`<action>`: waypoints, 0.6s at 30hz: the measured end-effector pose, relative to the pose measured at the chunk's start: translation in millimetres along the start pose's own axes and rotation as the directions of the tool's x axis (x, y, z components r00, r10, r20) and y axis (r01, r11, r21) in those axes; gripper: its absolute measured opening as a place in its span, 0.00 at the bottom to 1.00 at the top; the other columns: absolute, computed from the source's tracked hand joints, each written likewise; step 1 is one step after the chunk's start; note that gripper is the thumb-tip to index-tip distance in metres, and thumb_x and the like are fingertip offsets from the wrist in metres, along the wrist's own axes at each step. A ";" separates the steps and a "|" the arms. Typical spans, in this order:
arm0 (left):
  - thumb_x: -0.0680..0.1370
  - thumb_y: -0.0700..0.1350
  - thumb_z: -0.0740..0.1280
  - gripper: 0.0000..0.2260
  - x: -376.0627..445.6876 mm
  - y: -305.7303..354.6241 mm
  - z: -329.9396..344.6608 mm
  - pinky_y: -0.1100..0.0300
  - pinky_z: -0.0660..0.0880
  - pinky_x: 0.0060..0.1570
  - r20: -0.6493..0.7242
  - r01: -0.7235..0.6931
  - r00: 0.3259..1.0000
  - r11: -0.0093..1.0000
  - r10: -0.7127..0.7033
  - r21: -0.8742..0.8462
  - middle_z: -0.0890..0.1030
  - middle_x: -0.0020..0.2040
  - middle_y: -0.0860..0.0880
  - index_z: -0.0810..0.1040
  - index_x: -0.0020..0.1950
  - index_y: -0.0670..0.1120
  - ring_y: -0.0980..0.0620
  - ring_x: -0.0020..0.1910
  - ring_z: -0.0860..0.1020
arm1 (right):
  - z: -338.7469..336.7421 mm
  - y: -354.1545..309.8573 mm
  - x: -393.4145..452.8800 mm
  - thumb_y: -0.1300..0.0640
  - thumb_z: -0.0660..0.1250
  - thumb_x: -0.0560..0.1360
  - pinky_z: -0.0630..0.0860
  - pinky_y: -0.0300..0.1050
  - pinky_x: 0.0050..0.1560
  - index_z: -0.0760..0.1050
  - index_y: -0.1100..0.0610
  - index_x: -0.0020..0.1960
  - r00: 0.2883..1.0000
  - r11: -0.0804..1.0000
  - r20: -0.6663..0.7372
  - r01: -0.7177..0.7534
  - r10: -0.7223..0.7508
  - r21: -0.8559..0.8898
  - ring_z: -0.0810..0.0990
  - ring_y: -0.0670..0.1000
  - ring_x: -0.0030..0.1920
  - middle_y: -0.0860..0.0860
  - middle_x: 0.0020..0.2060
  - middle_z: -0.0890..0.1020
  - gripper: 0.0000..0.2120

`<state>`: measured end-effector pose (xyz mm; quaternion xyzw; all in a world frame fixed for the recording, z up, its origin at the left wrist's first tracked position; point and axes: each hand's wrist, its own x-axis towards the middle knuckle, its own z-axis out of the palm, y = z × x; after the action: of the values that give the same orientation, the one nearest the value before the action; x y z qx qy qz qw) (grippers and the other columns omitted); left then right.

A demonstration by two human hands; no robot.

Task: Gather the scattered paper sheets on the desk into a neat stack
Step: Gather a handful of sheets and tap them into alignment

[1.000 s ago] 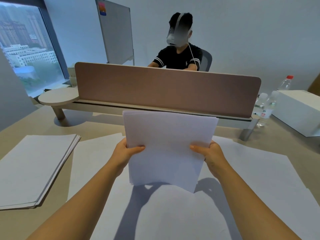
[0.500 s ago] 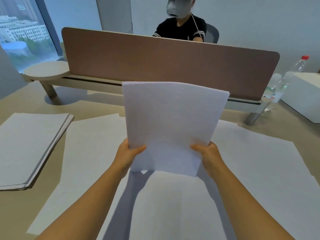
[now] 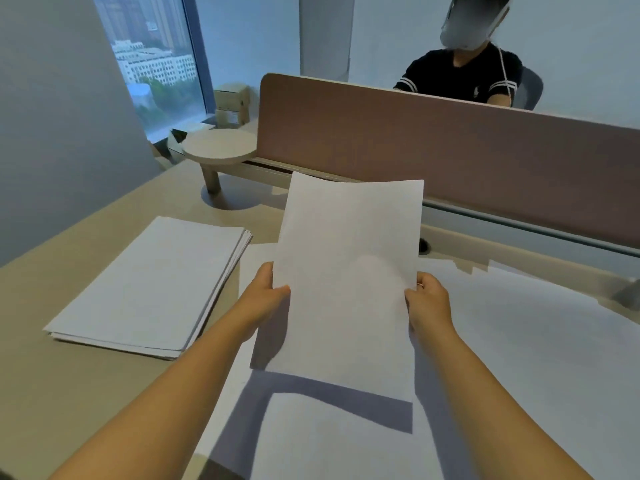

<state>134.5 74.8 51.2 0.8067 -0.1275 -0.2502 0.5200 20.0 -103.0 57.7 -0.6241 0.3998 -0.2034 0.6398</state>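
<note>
I hold a bundle of white paper sheets (image 3: 349, 271) lifted above the desk, tilted toward me. My left hand (image 3: 265, 292) grips its left edge, thumb on the front. On the right edge my right hand (image 3: 427, 299) grips the same bundle. A neat stack of paper (image 3: 152, 289) lies flat on the desk to the left of the bundle. Large white sheets (image 3: 519, 358) cover the desk under and to the right of my arms.
A brown divider panel (image 3: 450, 143) runs along the desk's far side, with a round shelf (image 3: 220, 147) at its left end. A person (image 3: 464, 71) sits behind the panel. A window (image 3: 152, 64) is at the far left. Bare desk (image 3: 52, 393) lies front left.
My view has swung to the left, so the flat stack now lies closer to the held bundle. The bundle is squarer at its edges, and both hands keep their hold on it.
</note>
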 end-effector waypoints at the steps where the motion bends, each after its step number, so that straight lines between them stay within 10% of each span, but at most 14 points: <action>1: 0.80 0.42 0.60 0.21 2.7 -5.4 -19.7 0.52 0.68 0.61 0.010 0.008 1.000 1.000 -0.009 0.028 0.68 0.67 0.51 0.59 0.72 0.48 0.48 0.65 0.68 | 22.1 -1.0 1.2 0.70 0.57 0.76 0.76 0.44 0.40 0.72 0.60 0.53 0.999 1.000 0.029 -0.021 0.021 0.005 0.76 0.53 0.39 0.55 0.44 0.77 0.10; 12: 0.80 0.34 0.52 0.15 66.0 -101.2 -210.4 0.59 0.64 0.50 -0.332 0.240 0.929 0.948 -0.162 0.211 0.73 0.62 0.40 0.66 0.66 0.38 0.47 0.51 0.69 | 235.5 25.3 16.2 0.75 0.54 0.71 0.63 0.43 0.33 0.72 0.75 0.48 0.952 0.954 0.234 -0.134 0.199 -0.269 0.67 0.54 0.34 0.64 0.34 0.72 0.10; 18: 0.79 0.33 0.53 0.15 87.3 -145.0 -256.5 0.60 0.64 0.48 -0.401 0.267 0.907 0.913 -0.130 0.308 0.74 0.55 0.42 0.68 0.66 0.39 0.48 0.50 0.71 | 296.3 47.5 17.8 0.71 0.63 0.73 0.71 0.36 0.28 0.64 0.59 0.28 0.941 0.923 0.237 -0.149 0.243 -0.355 0.70 0.49 0.26 0.54 0.28 0.69 0.18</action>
<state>337.7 294.8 -17.7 0.9288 0.0143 -0.1179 0.3511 246.0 78.4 -21.8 -0.7013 0.3961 0.0216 0.5923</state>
